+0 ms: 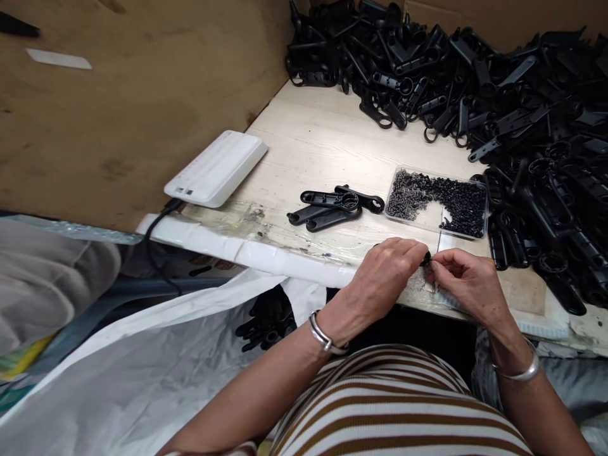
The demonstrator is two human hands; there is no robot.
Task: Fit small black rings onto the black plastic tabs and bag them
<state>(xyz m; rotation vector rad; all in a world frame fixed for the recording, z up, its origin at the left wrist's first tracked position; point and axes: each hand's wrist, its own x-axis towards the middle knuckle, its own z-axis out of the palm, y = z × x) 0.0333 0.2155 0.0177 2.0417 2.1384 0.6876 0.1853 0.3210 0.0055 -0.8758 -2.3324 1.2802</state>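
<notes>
One black part (426, 258), mostly hidden by fingers, is held just above the near edge of the counter (323, 139). Just beyond it stands a shallow clear tray (431, 218) of tiny pieces, silvery ones to the left and black ones to the right, with a gap of floor showing at its near side. Left of the tray, four black handles (319, 198) lie overlapping. A broad heap of black parts (522, 126) fills the far side and runs down the right, close against the tray. Open room lies between handles, heap and the white box (216, 168) at the left; a dark cable (151, 237) drops from that box over the taped edge, beside the cardboard wall (142, 95). Below the edge, a white sheet (142, 380) hangs near more black pieces (268, 320). The hands are close together: the left hand (387, 272) curls round the part, fingers bent closed; the right hand (468, 282) pinches thumb and forefinger together at its end, with anything between them too small to tell.
</notes>
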